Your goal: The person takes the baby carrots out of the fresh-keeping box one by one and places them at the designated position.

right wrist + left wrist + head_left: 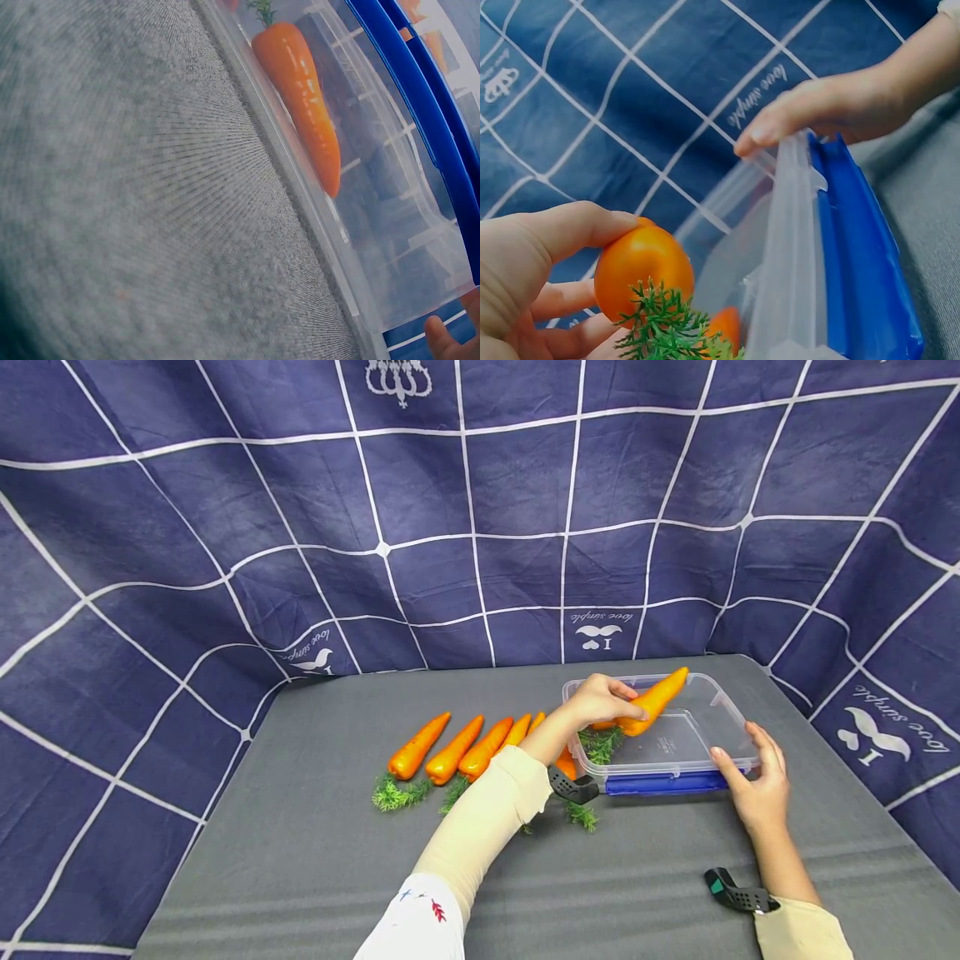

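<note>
My left hand (606, 700) pinches an orange carrot (660, 700) by its thick end, above the clear plastic food container (720, 697). In the left wrist view, the held carrot's green leaves (664, 326) hang below my fingers. Another carrot (300, 97) lies inside the container, seen through its wall in the right wrist view; in the head view my left hand covers part of it. At the container's front right corner, my right hand (761, 785) holds the rim between thumb and fingers. A blue latch flap (663, 783) hangs along the container's front side.
Left of the container, several carrots with green tops lie in a row, including one at the far left (418, 746). My left forearm hides some of them. A grey cloth (315, 827) covers the table, and a blue checked curtain (420, 577) stands behind it.
</note>
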A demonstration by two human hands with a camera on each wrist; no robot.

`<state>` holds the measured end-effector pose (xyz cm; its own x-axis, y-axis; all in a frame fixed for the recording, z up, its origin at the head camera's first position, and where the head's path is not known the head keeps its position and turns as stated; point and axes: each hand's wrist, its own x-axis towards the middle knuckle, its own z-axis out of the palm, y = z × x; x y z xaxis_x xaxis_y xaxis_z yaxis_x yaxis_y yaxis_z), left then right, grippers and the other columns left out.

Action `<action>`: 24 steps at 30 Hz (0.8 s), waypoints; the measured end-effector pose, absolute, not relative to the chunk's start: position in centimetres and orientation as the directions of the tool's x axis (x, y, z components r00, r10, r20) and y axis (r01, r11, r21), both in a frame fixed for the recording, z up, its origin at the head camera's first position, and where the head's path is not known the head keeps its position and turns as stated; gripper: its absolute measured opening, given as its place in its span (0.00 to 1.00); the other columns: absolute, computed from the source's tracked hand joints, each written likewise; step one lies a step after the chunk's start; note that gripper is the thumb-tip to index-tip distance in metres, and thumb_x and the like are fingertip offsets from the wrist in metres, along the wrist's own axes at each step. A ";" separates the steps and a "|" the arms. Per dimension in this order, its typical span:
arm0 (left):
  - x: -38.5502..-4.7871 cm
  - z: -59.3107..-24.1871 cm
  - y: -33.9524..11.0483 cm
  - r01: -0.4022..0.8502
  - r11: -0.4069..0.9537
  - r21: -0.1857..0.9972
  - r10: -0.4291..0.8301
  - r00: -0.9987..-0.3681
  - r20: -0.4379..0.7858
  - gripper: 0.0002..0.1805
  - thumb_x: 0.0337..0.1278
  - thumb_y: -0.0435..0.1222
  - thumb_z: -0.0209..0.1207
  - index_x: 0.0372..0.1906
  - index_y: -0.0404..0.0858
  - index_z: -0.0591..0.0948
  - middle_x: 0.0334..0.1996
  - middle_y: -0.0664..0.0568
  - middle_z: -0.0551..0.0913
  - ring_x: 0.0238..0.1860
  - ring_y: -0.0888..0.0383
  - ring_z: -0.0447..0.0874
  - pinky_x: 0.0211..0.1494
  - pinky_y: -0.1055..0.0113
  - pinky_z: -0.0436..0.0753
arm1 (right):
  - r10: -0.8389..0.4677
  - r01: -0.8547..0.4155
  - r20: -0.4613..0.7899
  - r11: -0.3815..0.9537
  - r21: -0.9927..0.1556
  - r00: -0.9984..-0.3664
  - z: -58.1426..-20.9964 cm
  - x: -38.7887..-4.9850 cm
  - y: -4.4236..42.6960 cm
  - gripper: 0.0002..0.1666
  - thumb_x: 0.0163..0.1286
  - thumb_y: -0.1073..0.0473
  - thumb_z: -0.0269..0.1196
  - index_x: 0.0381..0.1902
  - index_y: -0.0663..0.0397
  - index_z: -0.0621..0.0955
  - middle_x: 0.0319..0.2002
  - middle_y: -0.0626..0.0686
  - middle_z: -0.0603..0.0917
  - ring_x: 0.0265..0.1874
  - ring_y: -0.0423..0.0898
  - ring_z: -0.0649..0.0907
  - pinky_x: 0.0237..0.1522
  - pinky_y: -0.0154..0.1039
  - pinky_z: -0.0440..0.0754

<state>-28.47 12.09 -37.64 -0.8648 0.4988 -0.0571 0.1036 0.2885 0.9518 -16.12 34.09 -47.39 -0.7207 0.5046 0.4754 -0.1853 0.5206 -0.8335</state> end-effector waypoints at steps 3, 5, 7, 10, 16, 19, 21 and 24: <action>-28.4 -37.2 11.8 0.066 0.253 0.965 0.480 -0.875 -0.067 0.17 0.40 0.32 0.75 0.40 0.32 0.87 0.26 0.55 0.84 0.26 0.63 0.80 0.37 0.65 0.84 | 0.504 -0.193 0.484 0.524 -0.830 -0.715 -47.3 -16.1 34.1 0.36 0.59 0.63 0.68 0.67 0.58 0.73 0.66 0.56 0.71 0.56 0.27 0.67 0.47 0.26 0.60; -28.3 -37.1 11.6 0.057 0.248 0.967 0.465 -0.883 -0.067 0.17 0.39 0.33 0.75 0.40 0.33 0.87 0.26 0.56 0.84 0.27 0.63 0.80 0.35 0.68 0.83 | 0.505 -0.193 0.485 0.524 -0.829 -0.714 -47.3 -16.1 34.1 0.36 0.59 0.63 0.68 0.67 0.58 0.73 0.66 0.56 0.71 0.55 0.27 0.67 0.47 0.26 0.60; -28.3 -36.9 11.3 0.057 0.247 0.967 0.454 -0.889 -0.063 0.17 0.40 0.34 0.76 0.40 0.35 0.88 0.27 0.57 0.85 0.27 0.63 0.80 0.33 0.70 0.82 | 0.504 -0.189 0.484 0.527 -0.829 -0.715 -47.3 -16.1 34.0 0.36 0.59 0.63 0.68 0.66 0.58 0.73 0.66 0.56 0.71 0.55 0.27 0.67 0.46 0.26 0.60; -28.3 -36.6 11.0 0.042 0.211 0.977 0.442 -0.895 -0.057 0.16 0.40 0.33 0.75 0.39 0.35 0.88 0.27 0.56 0.85 0.26 0.63 0.81 0.31 0.71 0.82 | 0.504 -0.186 0.480 0.526 -0.830 -0.718 -47.4 -16.1 34.1 0.36 0.59 0.63 0.68 0.67 0.57 0.73 0.66 0.56 0.71 0.55 0.27 0.67 0.47 0.26 0.60; -28.3 -35.5 9.9 -0.013 0.130 0.991 0.441 -0.895 -0.069 0.17 0.43 0.34 0.75 0.42 0.34 0.87 0.26 0.53 0.86 0.25 0.61 0.82 0.34 0.66 0.83 | 0.508 -0.185 0.472 0.515 -0.837 -0.721 -47.5 -16.1 34.2 0.36 0.60 0.62 0.68 0.67 0.57 0.72 0.66 0.53 0.71 0.56 0.29 0.67 0.48 0.25 0.60; -28.4 -35.1 9.1 -0.024 0.083 0.996 0.458 -0.887 -0.059 0.18 0.44 0.33 0.74 0.45 0.33 0.86 0.27 0.51 0.86 0.27 0.60 0.83 0.38 0.62 0.84 | 0.508 -0.175 0.466 0.518 -0.837 -0.724 -47.3 -16.1 34.1 0.36 0.59 0.63 0.68 0.67 0.56 0.73 0.66 0.54 0.71 0.56 0.28 0.67 0.48 0.25 0.61; -28.4 -34.8 8.6 -0.028 0.062 0.998 0.465 -0.884 -0.054 0.19 0.45 0.33 0.73 0.45 0.33 0.86 0.28 0.50 0.87 0.28 0.60 0.83 0.40 0.61 0.84 | 0.509 -0.169 0.461 0.519 -0.838 -0.727 -47.2 -16.0 34.0 0.36 0.59 0.63 0.68 0.67 0.56 0.73 0.66 0.55 0.71 0.56 0.28 0.67 0.49 0.25 0.62; -28.4 -34.6 7.8 -0.019 0.050 0.999 0.466 -0.884 -0.040 0.19 0.45 0.33 0.73 0.46 0.32 0.86 0.29 0.50 0.87 0.29 0.60 0.84 0.41 0.59 0.84 | 0.511 -0.167 0.460 0.517 -0.839 -0.726 -47.2 -16.0 34.1 0.36 0.59 0.63 0.68 0.67 0.56 0.73 0.66 0.55 0.71 0.57 0.29 0.67 0.50 0.25 0.62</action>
<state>-28.36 7.80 -34.64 -0.8837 0.4663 -0.0400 -0.0189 0.0499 0.9986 -16.03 34.05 -47.17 -0.7259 0.5114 0.4600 -0.1674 0.5174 -0.8392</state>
